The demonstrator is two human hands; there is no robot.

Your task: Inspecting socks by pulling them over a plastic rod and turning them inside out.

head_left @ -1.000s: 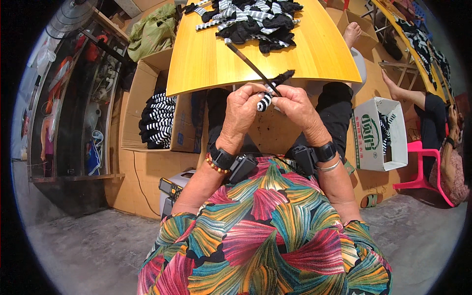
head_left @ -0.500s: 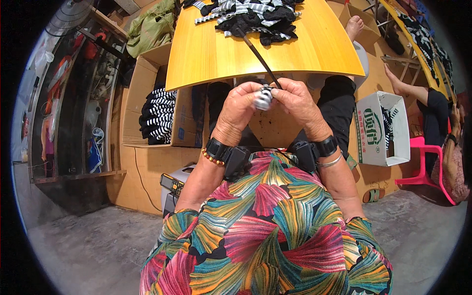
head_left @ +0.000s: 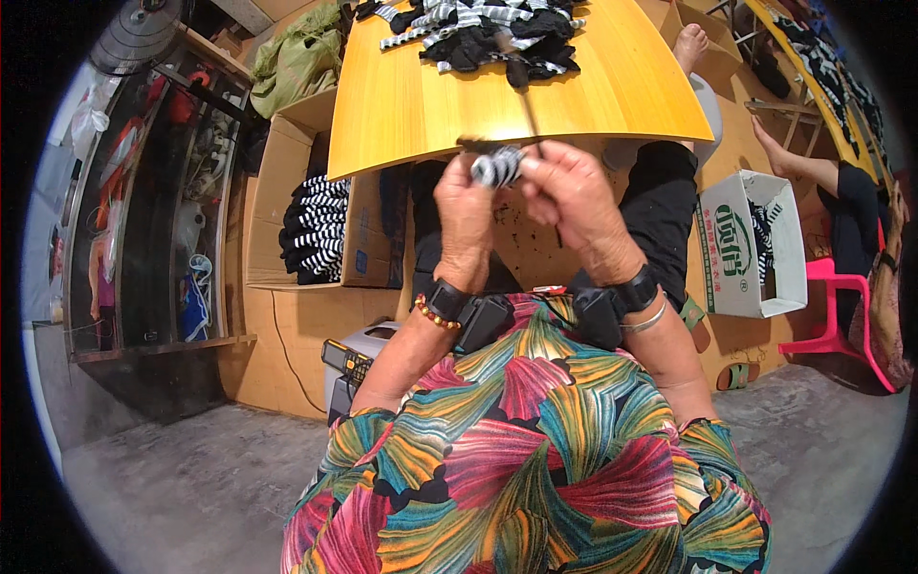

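Left hand: grasps black-and-white striped knitted fabric piece at its left side.
Right hand: pinches its right side; thin dark stick crosses these fingers.
Flat yellow wood-grain table: just beyond both hands.

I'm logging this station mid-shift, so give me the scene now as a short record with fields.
Left hand: holding a black-and-white striped cloth
Right hand: thumb at the cloth, dark rod in its grip
Table: yellow, striped and black pile toward its far side
Left: cardboard box of striped pieces
Right: white box with striped pieces, pink stool beyond
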